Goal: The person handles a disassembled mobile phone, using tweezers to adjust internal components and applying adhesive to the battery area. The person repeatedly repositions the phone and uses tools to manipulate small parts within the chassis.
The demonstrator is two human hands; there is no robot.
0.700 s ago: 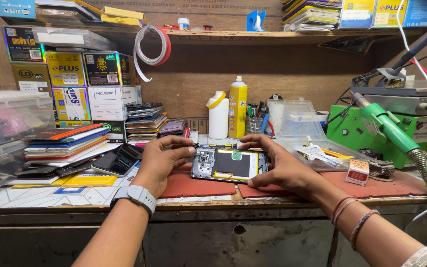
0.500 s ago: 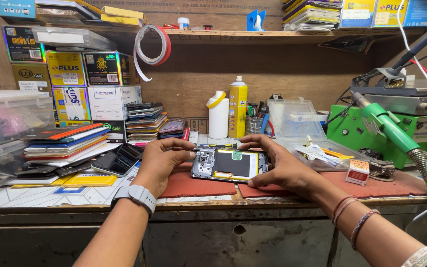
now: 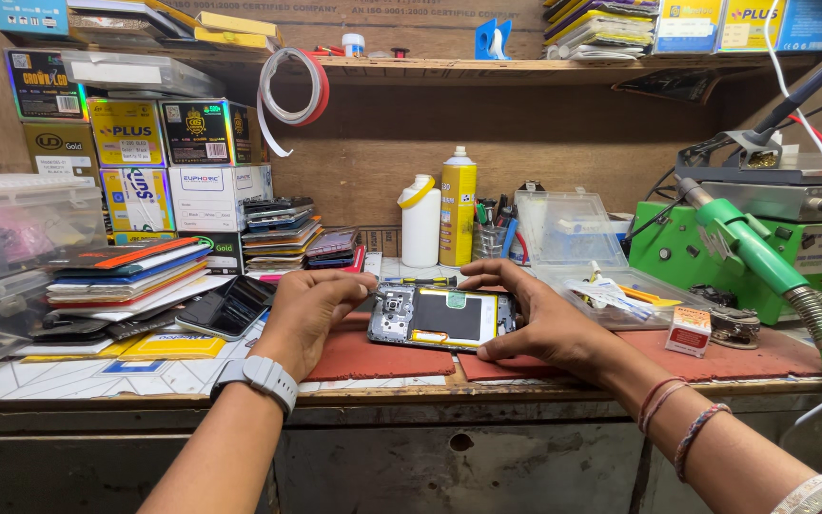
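Note:
An opened smartphone (image 3: 441,317) with its back off lies sideways just above the red mat (image 3: 382,356), showing a black battery and circuit parts. My left hand (image 3: 306,309) grips its left end, thumb and fingers curled over the camera side. My right hand (image 3: 535,319) holds the right end, fingers along the top edge and thumb underneath. A grey watch sits on my left wrist, thread bands on my right.
A white bottle (image 3: 420,221) and a yellow spray can (image 3: 458,206) stand behind the phone. Stacked phones and cases (image 3: 135,276) lie left, coloured boxes (image 3: 164,162) behind. A clear plastic box (image 3: 573,228) and a green soldering station (image 3: 763,247) stand right.

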